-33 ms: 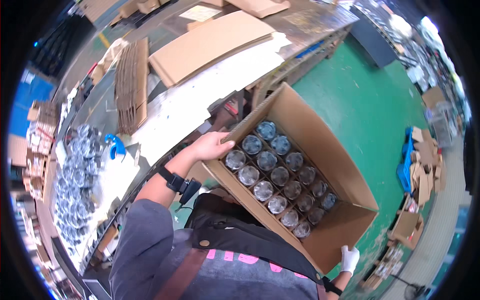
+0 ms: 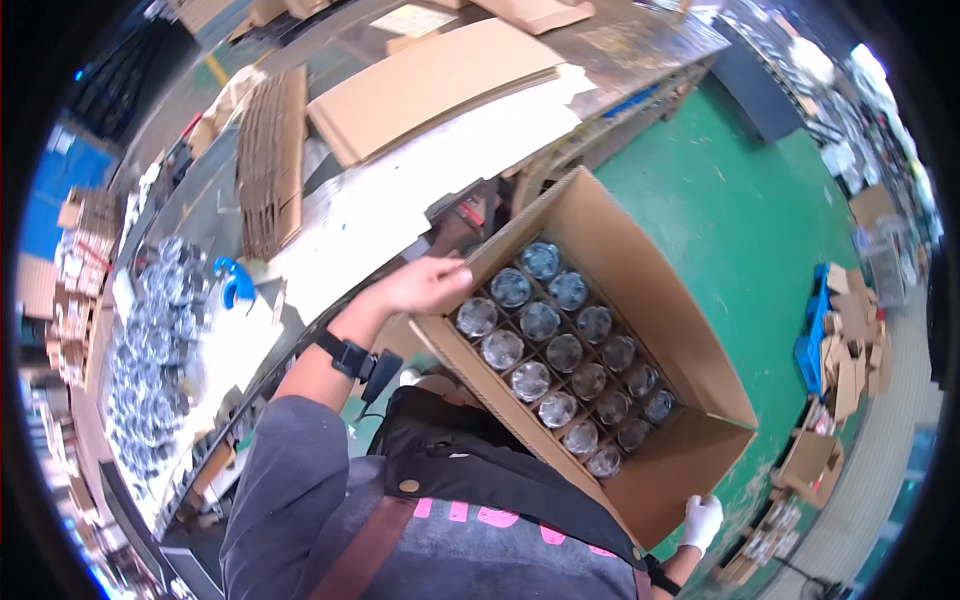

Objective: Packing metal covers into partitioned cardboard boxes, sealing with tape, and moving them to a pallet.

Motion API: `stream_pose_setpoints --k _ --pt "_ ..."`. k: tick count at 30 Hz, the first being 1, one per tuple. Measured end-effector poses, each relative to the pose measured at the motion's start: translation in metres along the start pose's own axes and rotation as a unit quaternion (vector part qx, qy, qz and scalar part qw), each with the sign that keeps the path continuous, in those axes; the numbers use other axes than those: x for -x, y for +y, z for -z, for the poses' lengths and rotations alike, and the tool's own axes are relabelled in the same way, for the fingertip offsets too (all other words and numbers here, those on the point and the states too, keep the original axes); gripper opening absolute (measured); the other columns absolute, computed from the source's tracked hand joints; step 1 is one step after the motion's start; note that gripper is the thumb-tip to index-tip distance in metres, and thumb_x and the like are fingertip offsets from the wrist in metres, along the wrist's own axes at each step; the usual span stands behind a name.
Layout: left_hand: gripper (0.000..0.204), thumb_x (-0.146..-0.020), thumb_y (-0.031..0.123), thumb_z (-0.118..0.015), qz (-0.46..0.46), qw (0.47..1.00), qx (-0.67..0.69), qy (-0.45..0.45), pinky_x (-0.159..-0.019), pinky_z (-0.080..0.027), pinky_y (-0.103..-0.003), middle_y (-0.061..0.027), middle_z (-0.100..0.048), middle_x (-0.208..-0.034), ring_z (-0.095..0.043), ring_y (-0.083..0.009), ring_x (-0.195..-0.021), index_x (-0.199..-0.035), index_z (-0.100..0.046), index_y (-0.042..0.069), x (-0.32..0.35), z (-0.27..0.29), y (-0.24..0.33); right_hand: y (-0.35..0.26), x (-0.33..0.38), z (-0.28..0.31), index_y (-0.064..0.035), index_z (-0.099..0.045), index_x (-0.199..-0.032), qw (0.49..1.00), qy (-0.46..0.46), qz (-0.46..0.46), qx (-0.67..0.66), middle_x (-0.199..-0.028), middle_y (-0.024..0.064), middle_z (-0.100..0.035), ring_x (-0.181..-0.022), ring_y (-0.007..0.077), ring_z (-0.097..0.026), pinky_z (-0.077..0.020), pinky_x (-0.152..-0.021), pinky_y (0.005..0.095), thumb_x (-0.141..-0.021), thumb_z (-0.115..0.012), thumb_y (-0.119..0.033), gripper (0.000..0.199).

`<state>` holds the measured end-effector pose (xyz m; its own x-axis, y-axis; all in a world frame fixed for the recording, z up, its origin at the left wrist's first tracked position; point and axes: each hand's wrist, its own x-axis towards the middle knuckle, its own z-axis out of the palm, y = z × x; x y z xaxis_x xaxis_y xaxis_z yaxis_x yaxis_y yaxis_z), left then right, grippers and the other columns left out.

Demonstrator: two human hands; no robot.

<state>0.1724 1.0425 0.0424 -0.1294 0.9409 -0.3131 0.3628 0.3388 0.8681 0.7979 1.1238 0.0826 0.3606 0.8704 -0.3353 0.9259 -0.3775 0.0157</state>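
Observation:
A deep brown cardboard box [image 2: 690, 345] with its flaps raised is held at a slant in front of my body. Inside, a cardboard divider separates rows of round, clear items [image 2: 530, 380] that look plastic-wrapped; I cannot make out their exact kind. At the box's upper left edge, my bare left hand [image 2: 428, 287] is closed on the cardboard, the thumb showing and the other fingers partly hidden. My right hand [image 2: 703, 522], in a white glove, grips the edge of the lower right flap. Its fingertips are partly out of sight behind the cardboard.
On the bench [image 2: 370, 215] to the left lie flat cardboard sheets [image 2: 430, 90], a stack of folded dividers [image 2: 272, 165], a blue tape dispenser [image 2: 235, 283] and a heap of clear items [image 2: 160, 360]. Right, on the green floor, a blue crate [image 2: 812, 345] stands near cardboard scraps [image 2: 850, 340].
The bench and the left end of the box appear slightly further right in the picture. My left thumb has shifted a little at the box edge; the right hand has barely moved.

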Motion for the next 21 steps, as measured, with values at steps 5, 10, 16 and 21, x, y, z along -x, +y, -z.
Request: stream_pose_setpoints --k 5,10,16,21 --pt "0.049 -0.099 0.041 -0.039 0.242 0.921 0.186 0.242 -0.081 -0.051 -0.034 -0.0136 -0.068 -0.101 -0.065 -0.0179 -0.091 -0.106 -0.068 0.002 0.046 -0.001 -0.145 -0.151 0.098 0.041 0.0043 -0.053 -0.125 0.914 -0.014 0.338 -0.222 -0.121 0.023 -0.059 -0.106 0.0381 -0.06 -0.0473 -0.093 0.0389 -0.081 -0.066 -0.012 0.048" --pt "0.034 -0.088 0.018 -0.052 0.409 0.875 -0.236 -0.102 -0.093 -0.048 -0.041 -0.0246 -0.065 -0.11 -0.061 -0.0348 -0.106 -0.119 -0.063 0.007 0.17 -0.063 -0.391 -0.265 0.183 -0.078 -0.0004 -0.064 -0.111 0.839 -0.178 0.508 -0.077 -0.101 0.0226 -0.066 -0.093 0.0374 -0.065 -0.0517 -0.082 0.0398 -0.082 -0.067 -0.018 0.034" --pt "0.08 -0.083 0.017 -0.062 0.496 0.857 -0.139 0.022 -0.104 -0.039 -0.045 -0.0129 -0.033 -0.147 -0.042 -0.0296 -0.131 -0.152 -0.021 0.014 0.063 -0.132 -0.363 -0.259 0.177 -0.092 -0.0094 -0.065 -0.082 0.904 -0.008 0.424 0.058 -0.081 0.0147 -0.066 -0.071 0.0353 -0.065 -0.0509 -0.061 0.0427 -0.077 -0.071 -0.017 0.01" --pt "0.071 -0.084 0.026 -0.062 0.601 0.793 -0.101 0.005 -0.1 -0.039 -0.041 -0.0081 -0.047 -0.134 -0.049 -0.0254 -0.122 -0.147 -0.028 0.019 0.069 -0.129 -0.425 -0.259 0.18 -0.103 -0.0066 -0.064 -0.09 0.899 -0.077 0.431 0.019 -0.082 0.0109 -0.067 -0.071 0.0309 -0.065 -0.0511 -0.066 0.0372 -0.068 -0.064 0.003 0.024"
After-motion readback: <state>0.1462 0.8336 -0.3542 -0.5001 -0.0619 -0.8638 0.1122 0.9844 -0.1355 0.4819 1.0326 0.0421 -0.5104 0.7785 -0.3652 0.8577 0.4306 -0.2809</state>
